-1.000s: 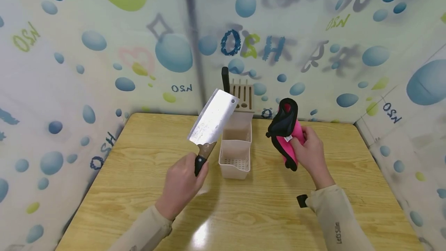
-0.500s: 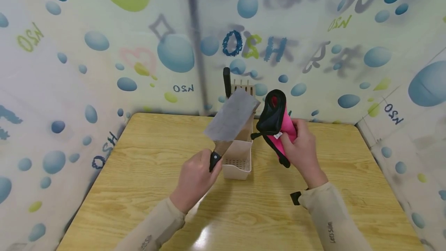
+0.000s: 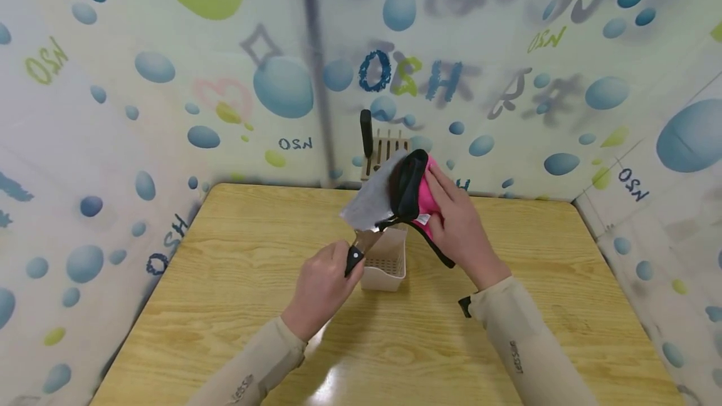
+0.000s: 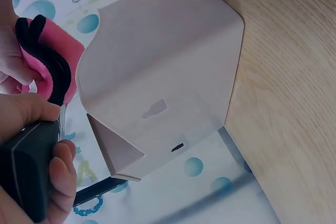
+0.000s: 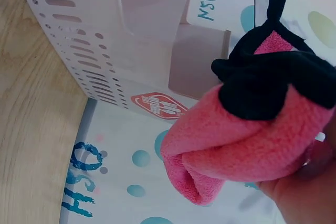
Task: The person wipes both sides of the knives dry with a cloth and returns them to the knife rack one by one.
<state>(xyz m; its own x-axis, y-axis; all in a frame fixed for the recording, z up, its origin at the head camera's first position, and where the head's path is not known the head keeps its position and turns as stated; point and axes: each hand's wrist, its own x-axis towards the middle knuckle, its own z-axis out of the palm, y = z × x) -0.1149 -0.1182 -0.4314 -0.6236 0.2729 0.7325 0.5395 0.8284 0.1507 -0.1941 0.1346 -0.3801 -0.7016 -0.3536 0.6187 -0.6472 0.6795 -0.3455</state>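
The left hand (image 3: 320, 287) is clenched round the dark handle of a cleaver (image 3: 369, 196), and the right hand (image 3: 459, 224) grasps a folded pink cloth (image 3: 427, 198) from its right side. From where I sit, I take the step in hand to be bringing cloth and blade together, probably for a wipe. In the head view the cloth overlaps the right part of the blade, but I cannot tell whether they touch. The next move, I judge, calls for a steady left wrist and light pressure along the flat, with the right fingers kept off the cutting edge.

The cleaver is raised above the worktop (image 3: 237, 318), tilted, its blade slanting far and right, in front of the holder (image 3: 383, 278). I see a broad, dull grey face and a pale rivet on the handle; the far right corner is hidden behind the cloth. The cloth looks thick and plush, with black edging, a black loop and a small white tag. The pale holder stands toward the far side, its near compartment perforated; a black knife handle (image 3: 366, 133) rises at the slotted back, on the left.
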